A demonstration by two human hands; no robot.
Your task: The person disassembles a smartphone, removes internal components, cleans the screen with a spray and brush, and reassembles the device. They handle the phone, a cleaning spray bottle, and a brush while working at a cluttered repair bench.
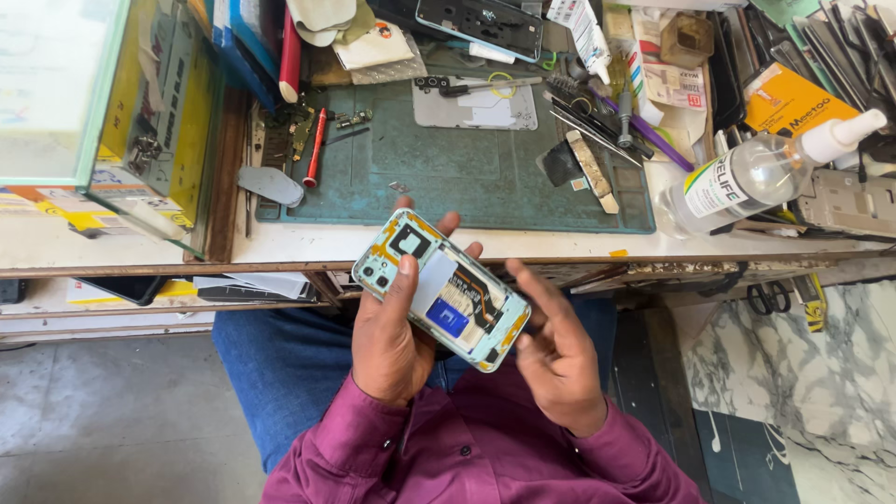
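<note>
An opened phone (441, 289), its back cover off so that the pale blue frame, orange-brown flex strips, a grey shield and a small blue patch show, is held tilted above the person's lap, just in front of the edge of the surface (523, 245). The left hand (397, 327) grips it from beneath and along its near long side: the thumb lies across the exposed back near the camera corner, and two fingertips peek out past the far edge, so the hand is closed around the phone. The right hand (558, 350) stands just beside the phone's lower right corner, palm turned inward, fingers loosely curled and half open; whether its fingertips actually touch the frame is hard to tell, and it holds nothing of its own. Both wrists come out of magenta sleeves (467, 457), above blue trousers. The phone's underside and most of the left palm are hidden. On the surface beyond lies a green work mat (448, 177) with a red-handled tool (315, 147) at its left, a grey pry piece (271, 185) beside it, a second phone frame (480, 25) at the far edge, and a clear bottle (756, 173) lying on its side to the right; the clutter of tools at the top right is too crowded to sort out.
</note>
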